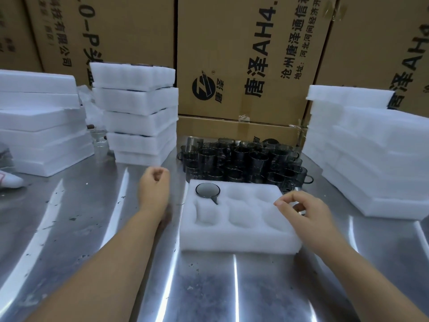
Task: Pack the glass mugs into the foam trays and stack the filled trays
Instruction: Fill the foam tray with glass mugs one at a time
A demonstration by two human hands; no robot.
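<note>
One trayed mug; cartons marked "唐泽AH4"

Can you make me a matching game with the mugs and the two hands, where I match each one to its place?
Things:
1. single mug
2. loose mugs
3. left hand
4. right hand

Places:
A. over the right side of the foam tray
B. on the table, behind the tray
C. in the tray's far-left pocket
D. left of the tray, above the table

Pairs: 1-C, 2-B, 3-D, 4-A

A packing warehouse: printed cardboard cartons wall off 12 o'clock, white foam tray stacks rise at 10 and 3 o'clock on a steel worktable
</note>
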